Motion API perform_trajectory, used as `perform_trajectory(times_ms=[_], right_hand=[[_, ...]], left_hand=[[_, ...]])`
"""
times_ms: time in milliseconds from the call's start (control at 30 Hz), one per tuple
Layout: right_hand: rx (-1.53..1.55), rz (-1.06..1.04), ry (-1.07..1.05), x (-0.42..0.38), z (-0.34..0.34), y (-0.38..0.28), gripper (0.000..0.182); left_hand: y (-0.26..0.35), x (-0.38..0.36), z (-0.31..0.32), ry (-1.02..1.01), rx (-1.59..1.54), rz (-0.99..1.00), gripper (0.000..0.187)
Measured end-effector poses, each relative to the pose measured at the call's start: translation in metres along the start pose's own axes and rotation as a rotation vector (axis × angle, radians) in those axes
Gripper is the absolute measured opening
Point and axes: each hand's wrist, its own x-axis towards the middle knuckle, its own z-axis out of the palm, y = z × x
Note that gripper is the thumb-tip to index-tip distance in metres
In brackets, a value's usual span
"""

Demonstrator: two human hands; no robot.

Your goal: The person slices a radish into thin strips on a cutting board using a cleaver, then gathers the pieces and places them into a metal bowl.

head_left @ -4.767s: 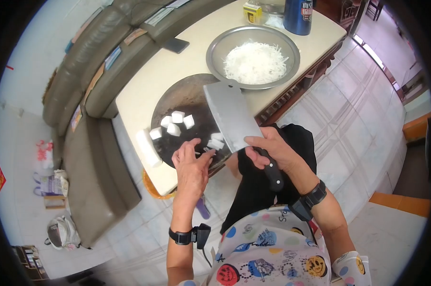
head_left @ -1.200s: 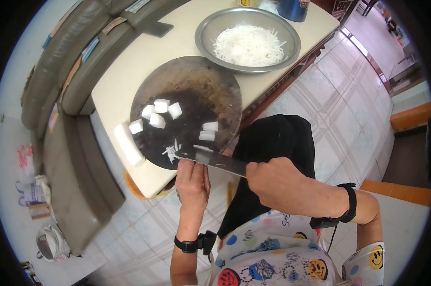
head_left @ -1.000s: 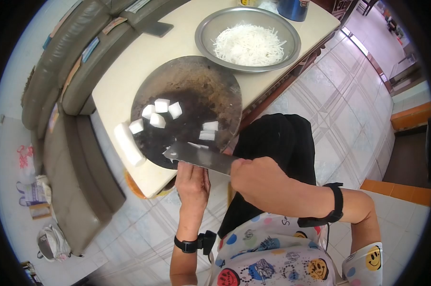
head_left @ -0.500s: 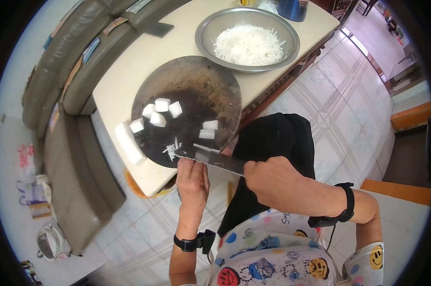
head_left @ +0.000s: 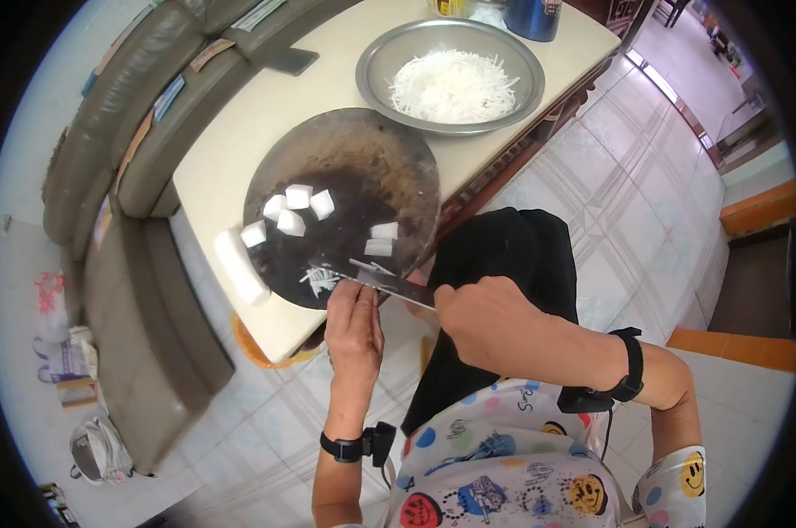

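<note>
My right hand (head_left: 486,321) is closed round the handle of a knife (head_left: 398,286), whose blade points left over the near edge of the round dark cutting board (head_left: 345,158). My left hand (head_left: 354,321) is at that edge, fingers pressed together beside the blade; what they hold is hidden. Thin white strips (head_left: 319,280) lie just left of the blade tip. Two flat white pieces (head_left: 381,239) lie above the blade. Several white chunks (head_left: 291,222) sit on the board's left part, and a long white peeled piece (head_left: 239,267) lies at its left edge.
Behind the board, a metal bowl (head_left: 367,75) holds white shreds (head_left: 455,85). A blue container (head_left: 532,18) stands beyond it on the cream table (head_left: 206,172). A dark flat object (head_left: 294,61) lies near the sofa (head_left: 125,114). My knees are at the table's near right side.
The knife and my right hand have moved slightly left and up, bringing the blade nearer my left fingertips. The blade's angle has changed a little.
</note>
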Motion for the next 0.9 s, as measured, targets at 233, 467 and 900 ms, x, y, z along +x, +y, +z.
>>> perform_trajectory(times_ms=[233,467,900], right_hand=[[0.016,-0.069,-0.008,-0.007,-0.005,-0.003,0.009],[0.033,-0.131,0.032,0.003,0.009,0.000,0.012],[0.029,-0.012,0.041,-0.002,0.000,0.004,0.008]], left_hand=[[-0.006,-0.003,0.001,-0.027,-0.049,-0.009,0.015],[-0.009,-0.006,0.001,-0.061,-0.054,0.013,0.013],[-0.003,0.001,-0.003,0.003,-0.032,0.066,0.019]])
